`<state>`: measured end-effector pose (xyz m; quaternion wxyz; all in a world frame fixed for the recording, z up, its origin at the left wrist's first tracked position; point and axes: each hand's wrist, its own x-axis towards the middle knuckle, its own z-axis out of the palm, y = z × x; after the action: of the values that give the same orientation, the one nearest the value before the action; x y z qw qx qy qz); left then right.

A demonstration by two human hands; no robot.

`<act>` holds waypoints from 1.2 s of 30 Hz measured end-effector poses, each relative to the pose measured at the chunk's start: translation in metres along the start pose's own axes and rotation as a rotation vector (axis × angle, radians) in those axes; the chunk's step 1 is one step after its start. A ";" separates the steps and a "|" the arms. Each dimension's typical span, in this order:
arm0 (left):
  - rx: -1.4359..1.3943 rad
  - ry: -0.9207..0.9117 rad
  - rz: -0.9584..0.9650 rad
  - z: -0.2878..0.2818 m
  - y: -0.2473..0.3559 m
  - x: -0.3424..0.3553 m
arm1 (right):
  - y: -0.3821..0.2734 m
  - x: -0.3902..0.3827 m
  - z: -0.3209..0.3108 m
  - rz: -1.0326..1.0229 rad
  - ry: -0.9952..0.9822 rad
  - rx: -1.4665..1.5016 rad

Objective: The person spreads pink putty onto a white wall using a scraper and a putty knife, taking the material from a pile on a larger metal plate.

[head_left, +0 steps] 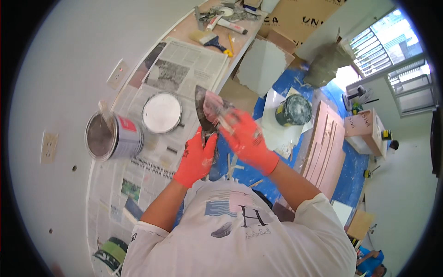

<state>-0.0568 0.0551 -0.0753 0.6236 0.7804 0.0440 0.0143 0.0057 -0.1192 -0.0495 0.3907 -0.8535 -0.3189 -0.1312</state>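
Note:
My left hand (196, 159), in an orange glove, grips a dark, smeared flat blade or plate (201, 111) from below. A lump of pink putty (213, 102) lies on it. Over the putty, my right hand (248, 138), gloved alike, closes round a thin putty-smeared tool; motion blurs it, but it looks like a putty knife (224, 121). Left of my hands an open can (128, 137) stands on newspaper, with a stick or brush handle rising from its greyish contents. Beside it sits a round white lid (162, 113).
Newspaper (196, 60) covers the bench along the wall. Farther up lie a wide paintbrush (210, 40), a tube (231, 26) and a pencil (231, 42). A dark bucket (293, 111) and pink panels (323, 147) stand right, over blue sheeting. Another person (370, 261) is at lower right.

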 end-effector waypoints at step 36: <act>-1.096 0.240 -0.334 0.015 0.057 0.284 | 0.253 0.402 -0.077 -0.758 -0.373 0.452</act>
<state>0.2300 0.0526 -0.0326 0.9208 0.3192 0.2229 0.0250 0.4778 -0.1235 0.0441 0.4271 -0.5797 -0.6930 -0.0364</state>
